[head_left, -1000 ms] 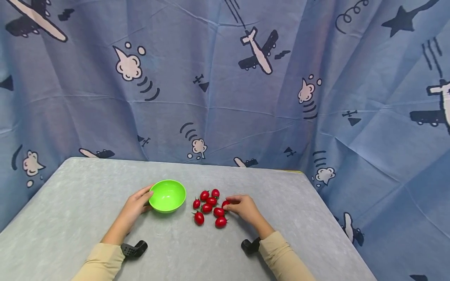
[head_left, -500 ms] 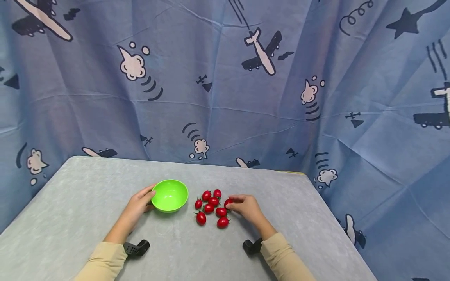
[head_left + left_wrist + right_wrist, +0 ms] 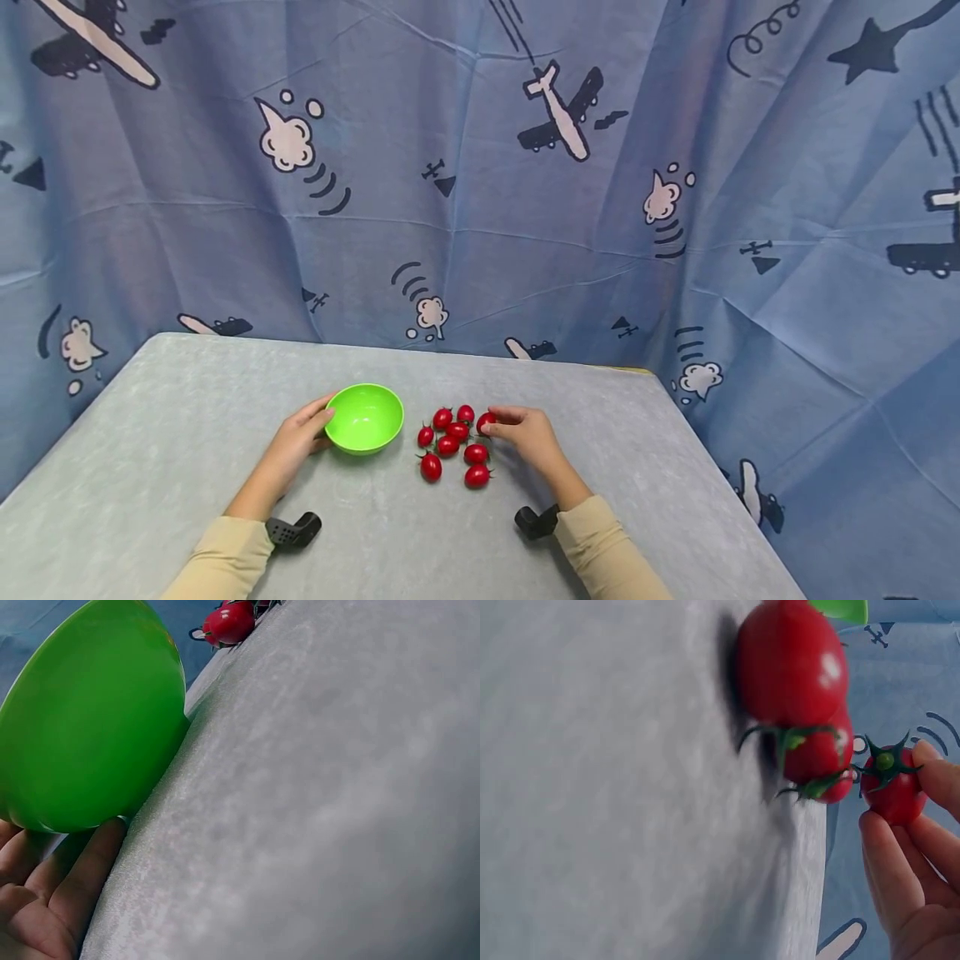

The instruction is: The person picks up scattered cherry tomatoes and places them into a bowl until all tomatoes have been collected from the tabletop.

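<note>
A green bowl [image 3: 365,421] stands on the grey-white tabletop, left of the tomatoes. My left hand [image 3: 295,435] grips its left side, the thumb at the rim and the other fingers against the outer wall, as the left wrist view shows of the bowl [image 3: 90,727]. Between thumb and fingers, my right hand [image 3: 531,435] pinches a red cherry tomato [image 3: 485,423]. In the right wrist view this tomato [image 3: 894,791] has its green calyx facing the camera and hangs above the table. Several more cherry tomatoes [image 3: 447,446] lie clustered just left of the right hand.
The pale table [image 3: 390,533] has its far edge along a blue curtain [image 3: 360,183] printed with airplanes and clouds. Black wrist-worn cameras [image 3: 296,531] sit below each hand.
My right hand has lifted the pinched tomato slightly up and away from the cluster. The left hand keeps its hold on the bowl; the whole view has shifted a little.
</note>
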`<action>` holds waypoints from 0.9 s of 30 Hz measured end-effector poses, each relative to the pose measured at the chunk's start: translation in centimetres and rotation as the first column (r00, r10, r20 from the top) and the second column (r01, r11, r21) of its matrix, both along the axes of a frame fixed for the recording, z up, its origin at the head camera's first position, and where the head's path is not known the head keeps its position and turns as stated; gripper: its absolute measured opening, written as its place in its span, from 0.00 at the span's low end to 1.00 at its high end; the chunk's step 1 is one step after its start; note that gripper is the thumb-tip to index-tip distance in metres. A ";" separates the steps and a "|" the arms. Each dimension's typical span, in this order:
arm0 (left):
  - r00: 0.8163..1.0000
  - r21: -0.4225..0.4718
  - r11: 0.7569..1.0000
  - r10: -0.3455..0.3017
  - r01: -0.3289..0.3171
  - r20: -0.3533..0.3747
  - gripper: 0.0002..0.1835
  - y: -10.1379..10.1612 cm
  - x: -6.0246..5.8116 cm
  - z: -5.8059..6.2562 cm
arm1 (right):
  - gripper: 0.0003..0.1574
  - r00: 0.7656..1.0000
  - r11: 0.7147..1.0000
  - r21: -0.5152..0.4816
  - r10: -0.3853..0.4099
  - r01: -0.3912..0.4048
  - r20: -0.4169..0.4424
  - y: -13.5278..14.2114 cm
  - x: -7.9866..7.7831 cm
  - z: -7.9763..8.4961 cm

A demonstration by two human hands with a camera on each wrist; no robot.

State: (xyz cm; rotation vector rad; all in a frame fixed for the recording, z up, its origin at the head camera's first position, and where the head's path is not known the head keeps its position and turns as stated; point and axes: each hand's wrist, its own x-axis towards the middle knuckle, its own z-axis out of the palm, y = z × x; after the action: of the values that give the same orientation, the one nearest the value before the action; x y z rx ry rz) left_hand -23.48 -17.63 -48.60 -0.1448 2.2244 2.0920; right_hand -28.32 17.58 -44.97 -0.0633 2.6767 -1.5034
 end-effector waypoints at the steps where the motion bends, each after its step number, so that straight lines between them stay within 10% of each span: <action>1: 1.000 -0.002 1.000 -0.002 0.002 -0.001 0.30 0.0 0.0 0.0 | 0.26 1.000 1.000 -0.009 0.004 -0.004 -0.001 -0.1 0.0 0.1; 27: 1.000 -0.002 1.000 -0.004 0.004 0.002 0.29 0.0 0.0 0.0 | 0.26 0.995 0.990 -0.103 0.095 -0.091 0.029 -3.7 -0.4 2.3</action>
State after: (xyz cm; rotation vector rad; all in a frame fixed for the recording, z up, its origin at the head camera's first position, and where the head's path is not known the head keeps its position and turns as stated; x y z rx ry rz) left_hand -23.50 -17.66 -48.61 -0.1428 2.2242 2.0865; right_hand -28.74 13.88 -42.70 -0.1647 2.5323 -1.5965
